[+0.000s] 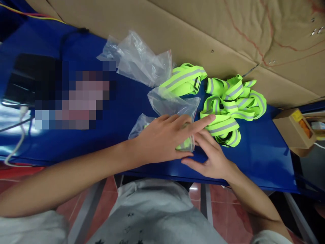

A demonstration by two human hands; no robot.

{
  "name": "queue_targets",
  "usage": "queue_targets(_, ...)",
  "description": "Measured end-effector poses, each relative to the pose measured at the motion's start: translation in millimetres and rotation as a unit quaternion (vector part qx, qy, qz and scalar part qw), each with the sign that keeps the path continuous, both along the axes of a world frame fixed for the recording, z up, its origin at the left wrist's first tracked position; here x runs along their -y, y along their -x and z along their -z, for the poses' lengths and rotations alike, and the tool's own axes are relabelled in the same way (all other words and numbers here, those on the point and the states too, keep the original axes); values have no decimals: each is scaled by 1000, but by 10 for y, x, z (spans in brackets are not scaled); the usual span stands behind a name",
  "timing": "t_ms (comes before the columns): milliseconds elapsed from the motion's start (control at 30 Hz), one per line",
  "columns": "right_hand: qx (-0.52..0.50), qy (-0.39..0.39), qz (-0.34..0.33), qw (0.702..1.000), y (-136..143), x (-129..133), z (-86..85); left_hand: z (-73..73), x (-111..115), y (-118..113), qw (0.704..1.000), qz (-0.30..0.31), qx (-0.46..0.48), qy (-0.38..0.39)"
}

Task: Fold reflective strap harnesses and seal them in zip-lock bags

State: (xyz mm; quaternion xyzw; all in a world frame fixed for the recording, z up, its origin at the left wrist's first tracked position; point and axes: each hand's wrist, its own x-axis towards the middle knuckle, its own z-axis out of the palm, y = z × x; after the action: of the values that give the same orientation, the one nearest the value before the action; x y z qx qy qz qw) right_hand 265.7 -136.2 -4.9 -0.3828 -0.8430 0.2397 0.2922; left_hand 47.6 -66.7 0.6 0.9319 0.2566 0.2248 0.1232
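My left hand [162, 139] lies flat, fingers stretched out, over a clear plastic bag [138, 127] with a neon green reflective strap [184, 145] inside. Its index finger points right, across the tips of my other hand. My right hand [214, 159] is at the bag's right end, thumb and fingers apart; some fingertips are hidden behind my left hand. Just beyond the hands is another clear bag [175, 103]. A folded green strap [186, 79] with a grey stripe and black buckle lies behind it. More green straps [233, 98] are heaped to the right.
Further clear bags [142, 57] lie at the back of the blue table surface [122, 101]. A black device [27, 78] with a white cable [21, 135] is on the left, beside a blurred-out patch. An open cardboard box [293, 130] stands at the right. Brown covering [190, 30] rises behind.
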Motion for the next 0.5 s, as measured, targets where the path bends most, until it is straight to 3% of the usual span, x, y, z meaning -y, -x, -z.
queue_targets(167, 3, 31, -56, 998, 91, -12, 5, 8, 4, -17, 999, -4, -9, -39)
queue_targets(367, -75, 30, 32, 996, 38, -48, -21, -16, -9, 14, 998, -41, 26, -25)
queue_targets(500, -39, 49, -46, 997, 58, -60, -21, -19, -53, 54, 999, -8, 2, -33)
